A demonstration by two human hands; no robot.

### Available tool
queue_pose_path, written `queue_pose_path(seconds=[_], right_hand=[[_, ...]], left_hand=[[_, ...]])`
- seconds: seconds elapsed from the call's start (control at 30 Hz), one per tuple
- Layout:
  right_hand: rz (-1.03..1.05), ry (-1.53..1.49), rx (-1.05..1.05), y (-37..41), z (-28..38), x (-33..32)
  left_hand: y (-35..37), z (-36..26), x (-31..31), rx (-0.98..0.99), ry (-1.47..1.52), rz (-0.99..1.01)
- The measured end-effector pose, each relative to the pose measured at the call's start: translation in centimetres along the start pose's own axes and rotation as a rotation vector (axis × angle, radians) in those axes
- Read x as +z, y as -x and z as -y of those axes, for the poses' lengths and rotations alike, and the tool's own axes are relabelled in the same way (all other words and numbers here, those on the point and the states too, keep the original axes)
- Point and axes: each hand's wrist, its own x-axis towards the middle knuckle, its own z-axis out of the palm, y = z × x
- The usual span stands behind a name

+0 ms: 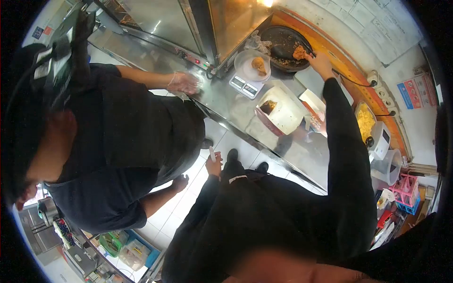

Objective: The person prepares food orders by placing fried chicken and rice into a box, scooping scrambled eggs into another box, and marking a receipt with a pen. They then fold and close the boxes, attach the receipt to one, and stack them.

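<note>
My right hand [321,65] reaches over the near right rim of a round black pan [278,37]. Its fingers close on a reddish-brown piece of fried food [299,52], which looks like fried chicken. Brown crumbs lie in the pan around it. Low by my body, my left hand [214,165] is wrapped round a slim white object [212,153] whose kind I cannot make out. Beside the pan, a clear bowl [239,65] with a browned piece [258,66] stands on a kitchen scale [246,88]. An opened white box [288,115] holds a dark brown item [268,107].
On the left, a co-worker's hand in a clear glove [185,83] rests at the steel counter [222,96]. A glass display case [236,23] stands behind. To the right are a container of yellow food [365,121], a cable and wall sockets [385,96].
</note>
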Motion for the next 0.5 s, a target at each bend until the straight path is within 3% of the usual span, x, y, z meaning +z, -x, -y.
queue_pose_path(seconds=[0.07, 0.13, 0.23, 0.27, 0.3, 0.33, 0.37, 0.4, 0.43, 0.47, 0.5], right_hand=[[0.063, -0.202, -0.112, 3.3, 1.1, -3.5], [0.24, -0.356, 0.013, 9.1, 4.6, -8.3], [0.543, -0.703, -0.111, 19.5, 6.5, -11.0], [0.869, -0.721, -0.039, 22.2, 6.4, -11.5], [0.911, -0.665, -0.248, 25.2, 5.7, -9.8], [1.005, -0.65, -0.234, 28.1, 6.5, -9.5], [1.118, -0.568, -0.099, 31.2, 6.7, -8.6], [1.141, -0.706, -0.161, 35.4, 3.7, -4.4], [1.206, -0.625, -0.146, 37.8, 3.8, -3.9], [1.177, -0.588, -0.106, 42.6, -0.2, 1.3], [1.307, -0.89, 0.308, 45.7, -1.6, 3.6]], left_hand=[[-0.6, 0.2, 0.3, -0.008, -0.035, 0.024], [-1.0, 0.3, 0.7, 0.004, -0.064, 0.05], [-1.6, 0.5, 1.9, 0.045, -0.057, 0.085], [-1.6, 0.3, 2.4, 0.054, -0.059, 0.099], [-1.5, 0.0, 2.9, 0.066, -0.06, 0.114], [-1.5, -0.3, 3.4, 0.079, -0.063, 0.128], [-1.5, -0.4, 4.0, 0.065, -0.058, 0.144], [-1.5, -0.3, 4.5, 0.079, -0.048, 0.148], [-1.5, -0.2, 5.2, 0.095, -0.037, 0.152], [-1.5, -0.2, 5.7, 0.11, -0.028, 0.157], [-1.0, -1.1, 5.7, 0.1, -0.04, 0.199]])
